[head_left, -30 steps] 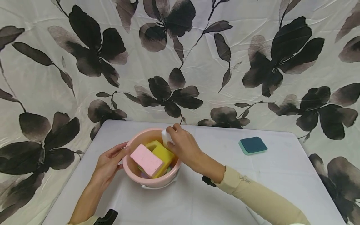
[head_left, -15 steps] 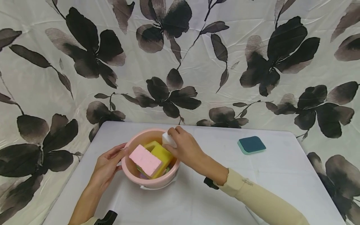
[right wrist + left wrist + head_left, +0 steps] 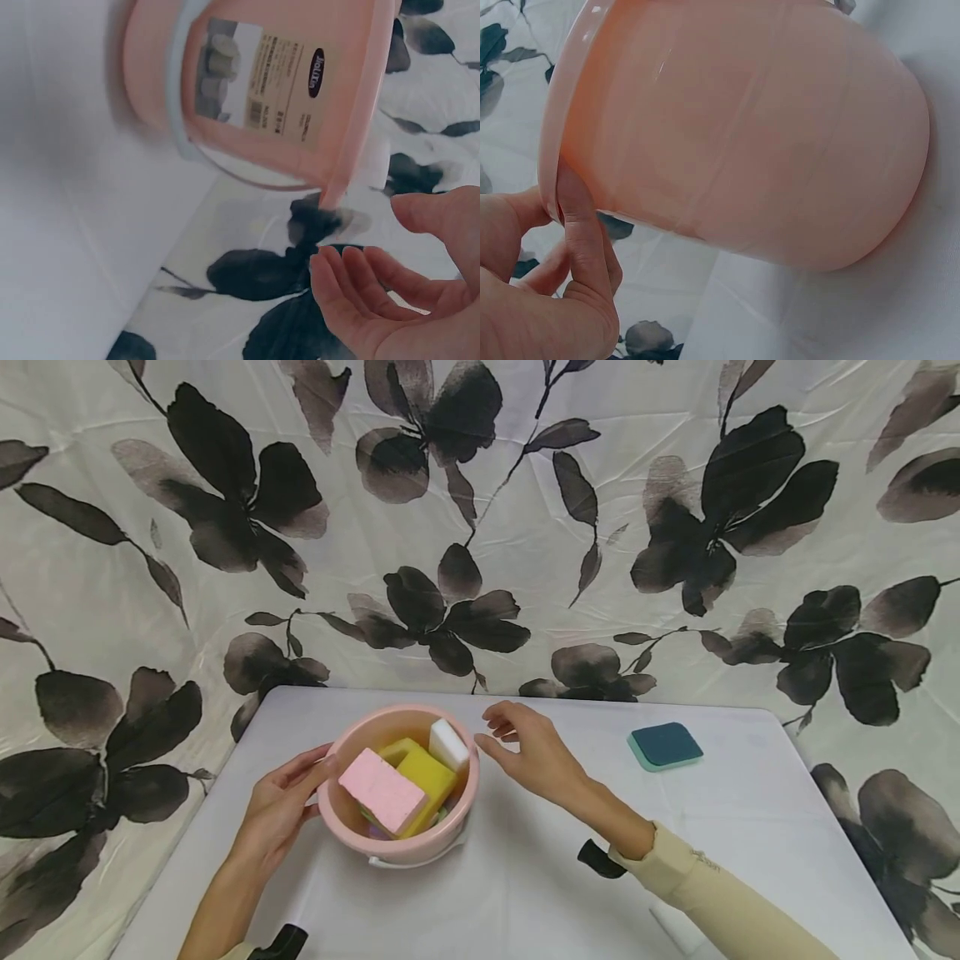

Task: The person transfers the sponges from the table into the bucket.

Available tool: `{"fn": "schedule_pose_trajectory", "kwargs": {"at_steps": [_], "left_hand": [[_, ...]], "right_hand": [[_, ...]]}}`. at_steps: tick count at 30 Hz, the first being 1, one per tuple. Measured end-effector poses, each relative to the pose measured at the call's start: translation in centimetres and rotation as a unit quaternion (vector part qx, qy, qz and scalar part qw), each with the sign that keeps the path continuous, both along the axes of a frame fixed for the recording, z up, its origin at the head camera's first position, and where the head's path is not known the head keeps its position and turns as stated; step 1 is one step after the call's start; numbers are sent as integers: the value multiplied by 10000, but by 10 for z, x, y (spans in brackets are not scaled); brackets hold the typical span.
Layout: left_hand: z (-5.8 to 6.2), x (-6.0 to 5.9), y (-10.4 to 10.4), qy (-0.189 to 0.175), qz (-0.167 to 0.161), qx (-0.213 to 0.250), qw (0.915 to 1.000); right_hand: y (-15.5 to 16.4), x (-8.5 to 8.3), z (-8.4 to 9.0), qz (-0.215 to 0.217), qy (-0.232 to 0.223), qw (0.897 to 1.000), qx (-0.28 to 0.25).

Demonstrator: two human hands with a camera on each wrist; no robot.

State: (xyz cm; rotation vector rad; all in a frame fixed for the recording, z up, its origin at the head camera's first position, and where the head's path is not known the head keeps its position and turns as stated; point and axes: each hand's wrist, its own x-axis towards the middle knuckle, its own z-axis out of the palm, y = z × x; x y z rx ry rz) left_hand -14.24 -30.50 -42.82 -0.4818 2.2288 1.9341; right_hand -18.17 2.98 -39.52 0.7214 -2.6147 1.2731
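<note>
A pink bucket (image 3: 349, 837) stands on the table, and my left hand (image 3: 276, 806) pinches its rim at the left side. In the left wrist view the fingers (image 3: 585, 232) lie on either side of that rim. Inside the bucket are a pink sponge (image 3: 382, 791), a yellow sponge (image 3: 429, 777) and a white sponge block (image 3: 447, 745) leaning on the right inner wall. Below them other items barely show. My right hand (image 3: 536, 752) is just right of the bucket, holding nothing, its thumb apart from its loosely bent fingers.
A dark teal and green sponge (image 3: 665, 746) lies on the white-covered table (image 3: 570, 877) at the right. The bucket's white handle (image 3: 420, 862) hangs down on its near side. A floral cloth (image 3: 480, 527) hangs behind the table.
My right hand has let go of the white sponge block inside the bucket and moved right, out past the rim. The left hand keeps its hold on the rim.
</note>
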Motion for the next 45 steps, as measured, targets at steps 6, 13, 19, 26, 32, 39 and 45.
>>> {"fn": "schedule_pose_trajectory", "kwargs": {"at_steps": [6,13,19,26,32,39,45], "left_hand": [[0,0,0,32,5,6,10000],[0,0,0,3,9,4,10000],[-1,-1,-1,-7,13,-23,10000],[-1,0,-1,65,-15,51,10000],[-1,-1,0,37,10,-23,10000],[-1,-2,-1,14,26,-4,10000],[-1,-3,-1,-37,54,24,10000]], "right_hand": [[23,0,-7,-94,-107,9998,-132],[48,2,-16,-317,-220,9990,-225],[67,5,-21,-488,-380,9977,-271],[90,11,-25,-695,-575,9953,-345],[112,22,-31,-997,-684,9925,-203],[138,34,-37,-1300,-851,9878,-77],[158,45,-45,-1517,-944,9839,23]]}}
